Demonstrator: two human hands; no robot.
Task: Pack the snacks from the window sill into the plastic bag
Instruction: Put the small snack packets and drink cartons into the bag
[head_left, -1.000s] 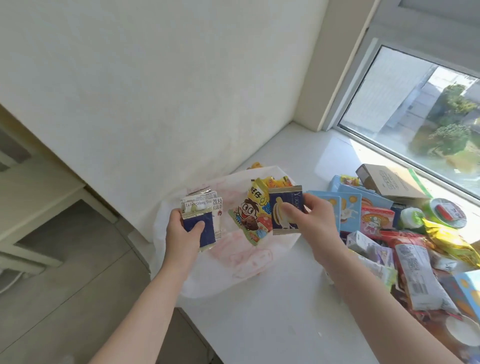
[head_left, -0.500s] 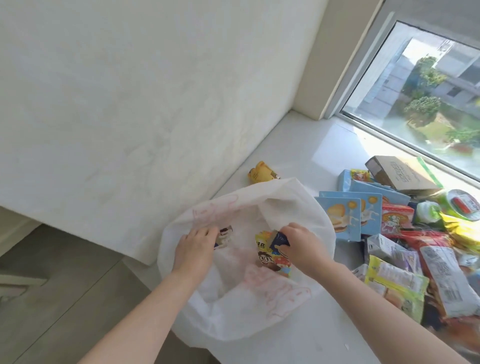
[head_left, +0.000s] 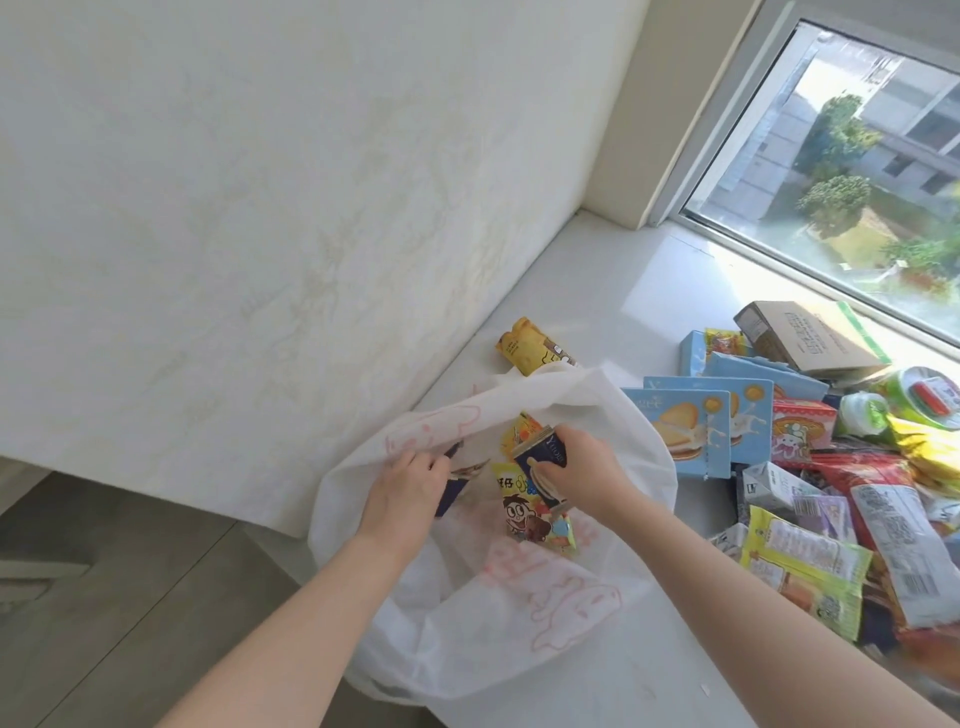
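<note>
Navy packets (head_left: 544, 460) (head_left: 451, 492) gripped, hands (head_left: 405, 483) (head_left: 584, 470) inside bag (head_left: 519, 623).

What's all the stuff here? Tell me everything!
plastic bag: one, white with pink print, at edge of sill
cartoon-face packet: one, yellow, inside bag
biscuit packet: one, dark blue, at bag's mouth
small packets: count unclear, dark blue showing, inside bag
yellow packet: one, beside wall behind bag
blue boxes: several, light blue, right of bag
cardboard box: one, brown, by window
snack pile: many, mixed colours, far right
left hand: grips small packets
right hand: grips biscuit packet
</note>
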